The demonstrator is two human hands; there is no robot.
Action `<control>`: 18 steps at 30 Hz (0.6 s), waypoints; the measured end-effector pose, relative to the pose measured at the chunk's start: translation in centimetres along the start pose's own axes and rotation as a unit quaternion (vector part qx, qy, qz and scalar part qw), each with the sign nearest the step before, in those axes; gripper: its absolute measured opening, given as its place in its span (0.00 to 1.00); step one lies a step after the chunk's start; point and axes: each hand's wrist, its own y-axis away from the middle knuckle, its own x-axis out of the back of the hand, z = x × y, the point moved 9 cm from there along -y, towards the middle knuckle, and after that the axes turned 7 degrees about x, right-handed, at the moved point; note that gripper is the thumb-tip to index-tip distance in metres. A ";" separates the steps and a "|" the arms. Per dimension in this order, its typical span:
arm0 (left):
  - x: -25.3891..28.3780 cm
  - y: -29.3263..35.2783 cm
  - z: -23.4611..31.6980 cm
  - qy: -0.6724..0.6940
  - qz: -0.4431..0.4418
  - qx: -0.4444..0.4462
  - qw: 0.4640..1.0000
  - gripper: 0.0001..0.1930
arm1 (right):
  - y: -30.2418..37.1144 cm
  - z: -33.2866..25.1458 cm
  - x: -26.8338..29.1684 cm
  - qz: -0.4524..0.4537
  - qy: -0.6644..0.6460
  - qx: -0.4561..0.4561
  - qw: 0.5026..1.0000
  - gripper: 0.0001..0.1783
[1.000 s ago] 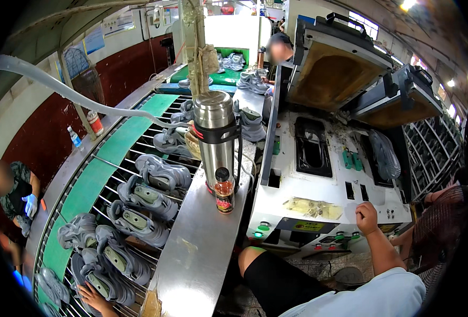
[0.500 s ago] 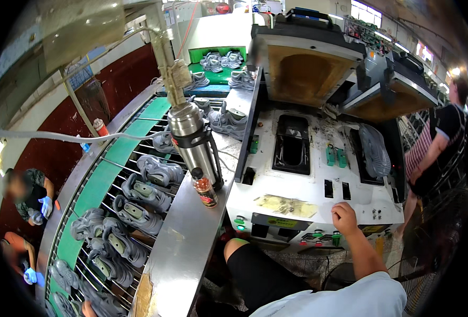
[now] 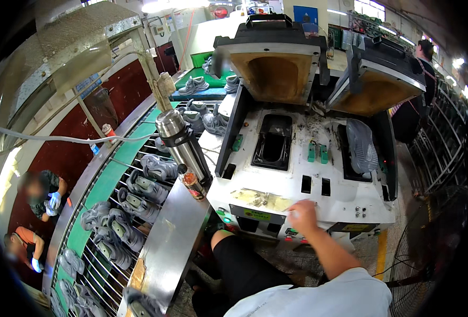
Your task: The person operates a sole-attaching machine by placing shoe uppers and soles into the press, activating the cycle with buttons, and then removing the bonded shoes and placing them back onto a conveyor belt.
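Observation:
My right hand hovers over the front edge of the white machine, beside a yellowed worn patch. Its fingers are smeared by motion, so their pose is unclear. Outside the picture is my left hand. At the lower edge a grey shoe lies over the steel ledge, partly cut off; whatever holds it, if anything, does not show. One grey shoe lies sole up in the machine's right well, while the left well has no shoe. Both hinged covers are raised.
Several grey shoes stand on the roller conveyor at left. A steel flask and a small red-labelled bottle stand on the ledge. Two gloved people sit beyond the conveyor; another person stands far right. A fan is at lower right.
My right hand has moved left along the machine's front. My left hand's fingers, seen at the lower left edge before, are gone. A grey shoe now appears over the ledge. The view has shifted.

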 end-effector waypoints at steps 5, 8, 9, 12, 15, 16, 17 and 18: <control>-7.0 2.8 5.2 0.157 -0.162 -0.105 0.968 0.24 | 0.4 -15.3 -11.5 -0.226 -0.517 -0.112 0.818 0.29; -12.6 7.0 16.4 0.408 -0.486 -0.074 0.770 0.26 | 0.4 -23.3 -16.1 -0.283 -0.762 -0.199 0.548 0.46; -13.2 9.6 20.8 0.494 -0.556 -0.011 0.669 0.25 | -0.7 -24.9 -15.5 -0.251 -0.796 -0.224 0.503 0.41; -14.8 14.4 28.0 0.374 -0.596 -0.063 0.708 0.23 | -2.1 -24.9 -14.0 -0.189 -0.930 -0.221 0.224 0.30; -18.5 13.1 22.4 0.176 -0.580 -0.135 0.783 0.20 | -4.4 -19.0 -9.8 0.021 -0.912 -0.301 0.280 0.28; -20.5 13.5 20.2 0.045 -0.638 -0.039 0.768 0.17 | -5.7 -16.9 -7.2 0.049 -0.911 -0.284 0.296 0.29; -20.5 13.1 19.4 0.080 -0.615 0.022 0.784 0.14 | -3.7 -12.7 -8.7 0.052 -0.896 -0.284 0.339 0.41; -20.2 12.2 17.1 0.114 -0.581 0.086 0.801 0.13 | -4.6 -11.8 -7.0 0.098 -0.861 -0.362 0.344 0.24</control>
